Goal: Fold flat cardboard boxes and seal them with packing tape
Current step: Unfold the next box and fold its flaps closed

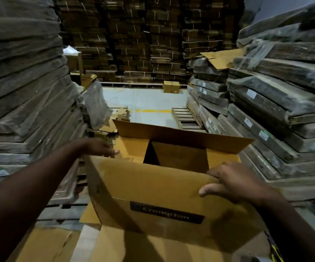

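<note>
A brown cardboard box (153, 188) with a black printed label stands half-opened in front of me, its top flaps up and the dark inside showing. My right hand (232, 183) grips the near panel's top edge at the right, thumb on the outside and fingers curled over the rim. My left hand (98, 147) reaches to the box's far left corner, with its fingers stretched out against the left side flap. No tape is in view.
Tall stacks of flat cardboard (24, 87) rise at the left, and plastic-wrapped bundles (277, 110) at the right. More stacks fill the back wall. A small closed box (171, 86) sits on the grey floor (149, 103) ahead. Flat cardboard sheets (47, 242) lie below the box.
</note>
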`<state>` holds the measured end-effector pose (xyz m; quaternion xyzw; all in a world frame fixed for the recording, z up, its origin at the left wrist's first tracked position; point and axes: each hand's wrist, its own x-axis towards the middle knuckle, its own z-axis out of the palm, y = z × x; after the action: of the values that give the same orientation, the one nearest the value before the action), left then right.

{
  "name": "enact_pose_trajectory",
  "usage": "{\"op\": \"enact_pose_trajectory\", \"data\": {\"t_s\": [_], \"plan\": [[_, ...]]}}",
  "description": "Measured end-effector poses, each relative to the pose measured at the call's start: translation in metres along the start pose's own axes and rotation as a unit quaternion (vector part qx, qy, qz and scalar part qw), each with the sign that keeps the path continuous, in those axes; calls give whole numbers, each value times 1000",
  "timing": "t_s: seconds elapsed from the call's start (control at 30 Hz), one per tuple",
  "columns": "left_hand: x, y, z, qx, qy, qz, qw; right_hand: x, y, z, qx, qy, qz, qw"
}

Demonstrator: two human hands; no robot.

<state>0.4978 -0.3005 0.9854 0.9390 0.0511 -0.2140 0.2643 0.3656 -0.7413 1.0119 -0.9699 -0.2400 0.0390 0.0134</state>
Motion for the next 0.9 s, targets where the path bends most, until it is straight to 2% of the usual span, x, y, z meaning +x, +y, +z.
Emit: {"op": "enact_pose_trajectory", "data": {"t_s": [0.03, 0.1, 0.17, 0.3, 0.37, 0.47, 0.57, 0.67, 0.77, 0.9], "plan": [[3, 1, 0, -27, 17, 16, 999, 7, 7, 12, -8, 27, -7, 1000], [14, 3, 4, -156, 106, 12, 982, 24, 21, 43, -18, 78, -35, 996], [14, 14, 12, -192, 149, 39, 969, 37, 32, 73, -37, 117, -45, 991], [22, 29, 34, -108, 168, 134, 971, 63, 45, 118, -63, 201, -50, 976], [31, 32, 45, -80, 219, 121, 965, 72, 50, 128, -47, 232, -70, 969], [45, 35, 51, -47, 298, 103, 948, 81, 55, 134, -16, 219, -89, 971], [58, 39, 53, 89, 299, 125, 942, 89, 55, 138, -18, 184, -99, 978], [62, 42, 58, 180, 306, 119, 927, 98, 55, 144, -41, 218, -101, 970], [58, 42, 65, 225, 326, 150, 906, 108, 51, 150, -60, 275, -58, 958], [40, 28, 84, 174, 296, 147, 928, 101, 32, 162, -40, 325, 63, 943]]}}
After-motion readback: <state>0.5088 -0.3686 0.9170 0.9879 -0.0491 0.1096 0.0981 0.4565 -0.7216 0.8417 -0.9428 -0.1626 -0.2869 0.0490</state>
